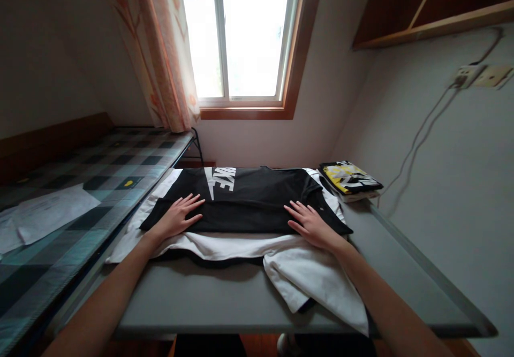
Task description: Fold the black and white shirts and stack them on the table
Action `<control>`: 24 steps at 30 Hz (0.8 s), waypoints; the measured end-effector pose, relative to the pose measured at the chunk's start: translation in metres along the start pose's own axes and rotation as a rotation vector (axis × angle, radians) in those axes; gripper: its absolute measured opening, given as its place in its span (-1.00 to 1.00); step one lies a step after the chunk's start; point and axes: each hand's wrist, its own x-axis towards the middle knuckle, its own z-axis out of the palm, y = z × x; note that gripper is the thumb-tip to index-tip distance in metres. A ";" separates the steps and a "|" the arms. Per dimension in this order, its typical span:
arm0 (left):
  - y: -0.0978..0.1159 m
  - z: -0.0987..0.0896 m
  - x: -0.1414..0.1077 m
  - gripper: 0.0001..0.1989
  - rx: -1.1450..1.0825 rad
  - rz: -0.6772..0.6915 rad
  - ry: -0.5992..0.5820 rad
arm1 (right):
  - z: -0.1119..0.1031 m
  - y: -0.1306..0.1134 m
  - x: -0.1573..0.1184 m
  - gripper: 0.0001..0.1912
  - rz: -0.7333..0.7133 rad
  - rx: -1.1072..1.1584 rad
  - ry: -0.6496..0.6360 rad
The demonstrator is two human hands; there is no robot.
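A black T-shirt (249, 215) with a white printed logo lies partly folded across the table. Flat on its left part rests my left hand (180, 217), fingers spread. My right hand (308, 222) lies on the shirt's right part, also with fingers apart. Under the black shirt spreads a white garment (225, 245), and its white sleeve (317, 276) reaches toward the front edge at the right. A dark edge of cloth shows beneath the white one. Neither hand grips anything.
A grey table (201, 298) carries the clothes. At its far right corner sits a stack of folded clothes (351, 177). Left of it stands a bed with a checked cover (132, 153) and papers (52, 212). A cable (417, 137) hangs along the right wall.
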 end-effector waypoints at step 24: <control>-0.016 -0.002 -0.005 -0.43 0.286 -0.537 0.017 | -0.008 0.002 -0.002 -0.30 0.295 -0.191 -0.210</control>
